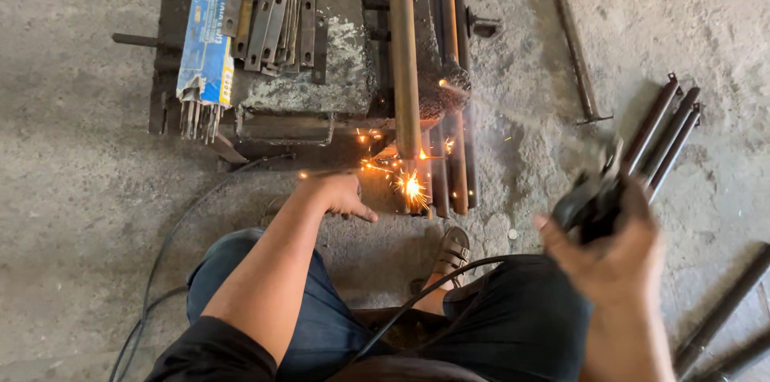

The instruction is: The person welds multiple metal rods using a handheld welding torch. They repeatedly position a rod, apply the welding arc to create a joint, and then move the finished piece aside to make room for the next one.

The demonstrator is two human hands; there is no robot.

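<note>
Steel bars (405,69) lie bundled just ahead of the left hand (341,194), whose fingers curl loosely open near their sparking ends (411,186), holding nothing, perhaps kept low to steady the work. Off to the other side, the right hand (613,258) is clenched round a dark welding holder (593,198), lifted clear of the sparks; blur hides its tip. Beyond it lie loose rods (666,137).

Your left hand (341,194) reaches forward on a nearly straight arm, palm down, fingers loosely curled with the index finger pointing right. Your right hand (613,258) is raised near the camera, blurred, fingers clenched in a grip.
</note>
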